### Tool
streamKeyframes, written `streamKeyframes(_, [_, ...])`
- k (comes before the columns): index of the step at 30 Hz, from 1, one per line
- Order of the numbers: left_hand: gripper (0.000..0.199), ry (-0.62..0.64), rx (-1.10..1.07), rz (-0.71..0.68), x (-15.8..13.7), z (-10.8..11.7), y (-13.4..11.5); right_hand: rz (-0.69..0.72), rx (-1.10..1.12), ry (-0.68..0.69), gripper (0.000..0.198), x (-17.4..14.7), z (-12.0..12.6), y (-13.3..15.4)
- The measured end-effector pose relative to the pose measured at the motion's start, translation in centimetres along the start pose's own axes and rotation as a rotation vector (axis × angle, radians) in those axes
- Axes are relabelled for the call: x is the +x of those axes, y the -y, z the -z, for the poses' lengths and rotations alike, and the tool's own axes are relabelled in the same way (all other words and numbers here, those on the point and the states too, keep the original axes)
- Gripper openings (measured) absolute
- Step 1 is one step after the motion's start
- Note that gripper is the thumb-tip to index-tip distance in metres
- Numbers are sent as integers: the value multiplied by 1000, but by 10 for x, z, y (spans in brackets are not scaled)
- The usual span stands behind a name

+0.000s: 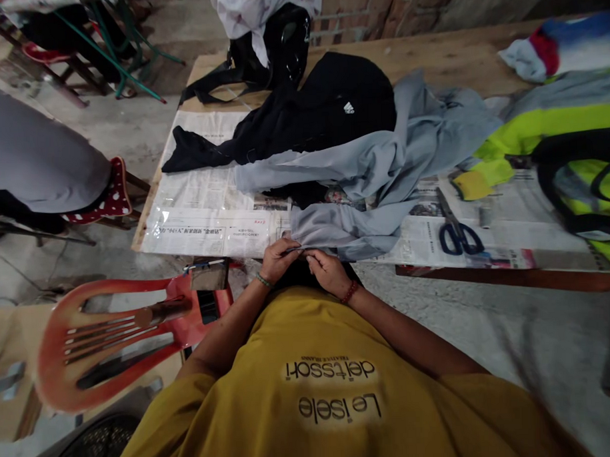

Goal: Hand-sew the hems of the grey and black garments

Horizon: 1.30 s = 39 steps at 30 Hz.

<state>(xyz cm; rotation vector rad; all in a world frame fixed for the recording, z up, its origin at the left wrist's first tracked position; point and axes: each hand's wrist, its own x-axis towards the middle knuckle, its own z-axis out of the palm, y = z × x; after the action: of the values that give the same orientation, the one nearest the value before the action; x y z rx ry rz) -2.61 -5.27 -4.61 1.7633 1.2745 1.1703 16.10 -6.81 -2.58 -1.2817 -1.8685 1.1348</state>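
Observation:
At the table's near edge, my left hand (277,261) and my right hand (328,270) are close together, both closed on the near edge of a grey garment (345,228). Thumbs and fingers pinch the cloth, and the exact bit between them is small. The garment's grey fabric stretches away to the right and back in loose folds. Behind it lies a black garment (325,104) with a small white logo. Blue-handled scissors (460,238) rest to the right of my hands, blades pointing away.
Newspaper (199,222) covers the wooden table (419,59). Yellow-green and grey clothing (546,123) is piled at right, and a black bag (286,49) stands at the back. A red plastic chair (111,288) holding small items is at left; a seated person (36,144) is beyond it.

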Motion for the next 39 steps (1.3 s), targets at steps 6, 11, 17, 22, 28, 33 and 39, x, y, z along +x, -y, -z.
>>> streamKeyframes(6, [20, -34, 43, -63, -1, -2, 1, -40, 24, -8, 20, 1, -2, 2])
streamKeyframes(11, [18, -28, 41, -132, -1, -2, 2, -40, 33, -19, 19, 2, -7, 1])
streamKeyframes(17, [20, 12, 41, -117, 0, -1, 3, -10, -25, -46, 20, 6, -12, -3])
streamKeyframes(22, [22, 50, 21, -113, 0, 0, 5, 4, -67, -66, 19, 5, -14, -5])
streamKeyframes(28, [23, 93, 12, -171, -1, 1, 6, -8, -74, -66, 20, 7, -11, -3])
streamKeyframes(33, [18, 34, 26, -102, -2, 1, 4, -55, 30, -64, 15, 4, -8, 0])
streamKeyframes(39, [16, -11, 47, -111, -2, -2, 5, -71, 7, -65, 18, 0, -7, -5])
